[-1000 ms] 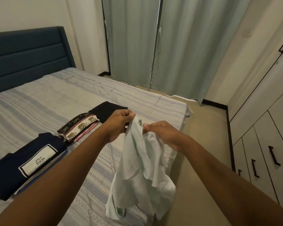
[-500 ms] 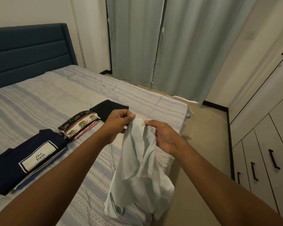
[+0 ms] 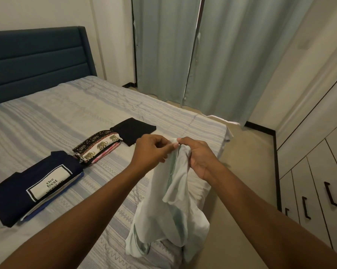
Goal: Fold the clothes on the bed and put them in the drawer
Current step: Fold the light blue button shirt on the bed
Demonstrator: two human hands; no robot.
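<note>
A pale mint garment (image 3: 175,206) hangs crumpled above the bed's near right corner. My left hand (image 3: 151,150) and my right hand (image 3: 197,154) both pinch its top edge, close together. Its lower end rests on the striped bed cover (image 3: 67,117). Three folded piles lie on the bed to the left: a navy shirt with a white label (image 3: 34,187), an elephant-print piece over pink cloth (image 3: 98,147), and a black piece (image 3: 133,130). White drawers with black handles (image 3: 319,193) stand at the right.
A blue headboard (image 3: 37,61) stands at the back left. Grey-green curtains (image 3: 212,55) hang behind the bed. Bare floor (image 3: 247,152) runs between the bed's right edge and the wardrobe front (image 3: 309,117).
My right hand has slid up the garment's edge toward my left hand, and both now pinch the top almost together. The cloth hangs in much the same place.
</note>
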